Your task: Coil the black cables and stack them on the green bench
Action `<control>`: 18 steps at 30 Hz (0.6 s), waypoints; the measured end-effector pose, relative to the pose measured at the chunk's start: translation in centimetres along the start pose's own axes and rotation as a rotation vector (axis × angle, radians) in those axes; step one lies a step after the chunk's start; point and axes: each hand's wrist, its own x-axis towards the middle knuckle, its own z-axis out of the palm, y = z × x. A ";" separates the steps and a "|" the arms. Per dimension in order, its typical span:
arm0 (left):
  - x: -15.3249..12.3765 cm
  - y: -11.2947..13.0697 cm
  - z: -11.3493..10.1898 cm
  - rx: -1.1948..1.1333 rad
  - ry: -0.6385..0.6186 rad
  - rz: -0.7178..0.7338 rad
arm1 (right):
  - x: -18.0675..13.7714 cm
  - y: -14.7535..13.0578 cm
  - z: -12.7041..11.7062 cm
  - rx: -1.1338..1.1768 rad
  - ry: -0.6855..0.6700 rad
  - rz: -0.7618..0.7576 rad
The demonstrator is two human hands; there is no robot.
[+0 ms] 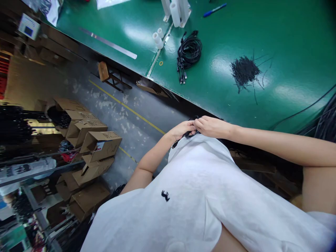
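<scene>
My left hand [181, 130] is closed on a black cable [188, 134] in front of my white shirt. Against its fingertips my right hand [210, 126] is also closed, pinching at the same cable. A small connector end [174, 145] sticks out below the left hand. Most of the cable is hidden behind the fingers. On the green table beyond lies a coiled bundle of black cables [189, 50] with several plugs at its near end. To its right is a heap of short, thin black strips [244, 71] that look like ties.
The green table [288, 42] bears a steel ruler [112, 45], white plastic cylinders [158, 40], a yellow ring [161, 63] and a blue pen [214, 10]. More black cables [327, 119] lie at the right edge. Cardboard boxes [101, 145] and a wooden stool [104, 71] stand on the floor.
</scene>
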 end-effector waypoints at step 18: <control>2.9 2.8 -1.9 0.739 0.422 0.517 | 3.4 4.1 0.4 0.166 -0.201 0.382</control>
